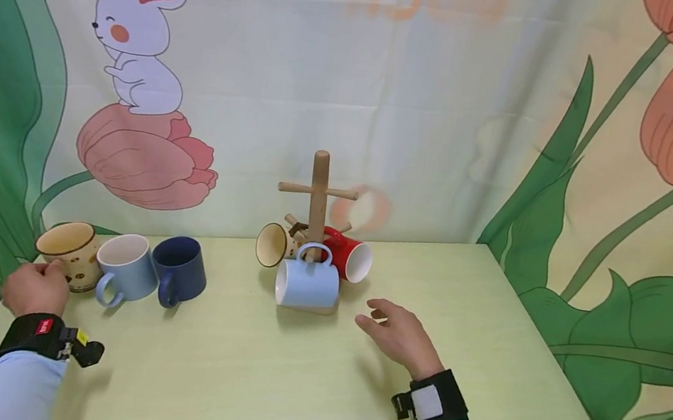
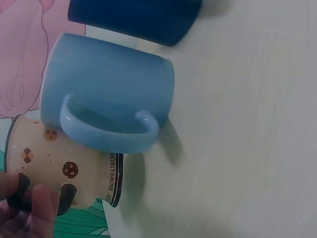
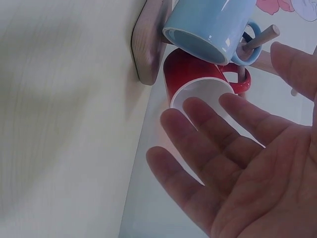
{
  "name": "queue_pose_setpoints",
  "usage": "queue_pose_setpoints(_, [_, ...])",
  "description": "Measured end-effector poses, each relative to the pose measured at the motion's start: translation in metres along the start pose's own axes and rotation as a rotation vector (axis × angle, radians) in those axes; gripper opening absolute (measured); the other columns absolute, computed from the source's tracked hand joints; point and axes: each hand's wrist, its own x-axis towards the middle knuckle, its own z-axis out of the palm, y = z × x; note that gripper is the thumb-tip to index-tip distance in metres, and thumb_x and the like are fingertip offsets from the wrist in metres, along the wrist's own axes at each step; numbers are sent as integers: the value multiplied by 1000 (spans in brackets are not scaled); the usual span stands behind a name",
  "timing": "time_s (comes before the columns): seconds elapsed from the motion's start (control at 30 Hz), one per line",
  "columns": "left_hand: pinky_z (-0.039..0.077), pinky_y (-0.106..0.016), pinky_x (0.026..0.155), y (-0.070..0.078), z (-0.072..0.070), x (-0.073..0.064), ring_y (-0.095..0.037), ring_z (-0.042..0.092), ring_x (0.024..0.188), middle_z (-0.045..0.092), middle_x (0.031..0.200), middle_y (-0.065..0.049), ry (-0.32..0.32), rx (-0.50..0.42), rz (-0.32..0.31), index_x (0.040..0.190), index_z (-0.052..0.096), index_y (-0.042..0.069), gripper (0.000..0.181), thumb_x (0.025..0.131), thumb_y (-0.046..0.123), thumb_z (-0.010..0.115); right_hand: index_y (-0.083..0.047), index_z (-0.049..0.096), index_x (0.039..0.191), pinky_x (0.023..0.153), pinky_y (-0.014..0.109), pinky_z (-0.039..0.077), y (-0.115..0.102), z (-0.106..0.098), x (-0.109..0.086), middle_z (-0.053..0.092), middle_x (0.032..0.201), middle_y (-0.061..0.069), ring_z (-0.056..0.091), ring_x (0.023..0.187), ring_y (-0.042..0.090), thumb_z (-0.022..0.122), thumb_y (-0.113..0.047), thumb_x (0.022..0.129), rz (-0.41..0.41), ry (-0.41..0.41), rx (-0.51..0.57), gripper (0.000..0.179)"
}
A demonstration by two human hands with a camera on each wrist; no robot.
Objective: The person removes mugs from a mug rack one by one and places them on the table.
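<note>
At the table's left, my left hand (image 1: 37,288) pinches the dark handle (image 2: 67,196) of a cream mug (image 1: 72,252) with brown cookie spots. Beside that mug stand a light blue mug (image 1: 129,268) and a dark blue mug (image 1: 180,268), both upright with handles toward me. My right hand (image 1: 398,333) hovers right of the wooden mug tree (image 1: 317,200), fingers spread and holding nothing. On the tree's lower pegs hang a light blue mug (image 1: 308,285), a red mug (image 1: 351,255) and a spotted cream mug (image 1: 273,244).
Two upper pegs (image 1: 341,194) of the tree carry no mug. Behind the pale table (image 1: 260,386) hangs a cloth (image 1: 281,51) printed with a rabbit and tulips. Each wrist wears a black strap with a small camera (image 1: 90,353).
</note>
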Motion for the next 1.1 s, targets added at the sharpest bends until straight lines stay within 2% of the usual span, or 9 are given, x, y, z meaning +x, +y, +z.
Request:
queue_pose_setpoints(0.2, [31,-60,99,-9,4,1,-53,42,120,51,126,-38,-20,-8,-11,123,55,-17,50,105,25,36,-7,58,136,91,48,51,0,2,1,64,126,13,61,112,32,65,-41,96,8,-16,1,53])
queue_pose_setpoints(0.37, [37,-60,93,-16,6,2,-52,47,113,54,123,-37,-26,-13,-32,123,55,-16,47,104,23,38,-8,59,135,90,48,51,0,2,2,64,125,13,62,111,32,64,-42,95,6,-16,-8,53])
queue_pose_setpoints(0.7, [36,-60,90,-13,6,3,-51,44,113,54,121,-36,-60,-16,-39,124,56,-15,50,103,26,38,-8,59,136,91,48,50,-1,4,3,63,126,12,61,113,32,64,-42,95,22,-35,1,52])
queue_pose_setpoints(0.93, [35,-65,98,-11,4,-4,-55,41,122,44,133,-40,-10,80,-29,135,45,-14,66,102,41,30,-8,60,134,91,47,51,-4,5,3,65,123,12,62,111,31,64,-42,95,-6,-33,-14,51])
queue_pose_setpoints(1.1, [28,-66,102,-2,4,-10,-55,34,128,38,134,-41,58,65,24,138,43,-13,64,102,40,32,-8,61,133,90,47,51,-6,7,3,65,122,12,62,110,31,65,-40,96,-16,-33,-16,49])
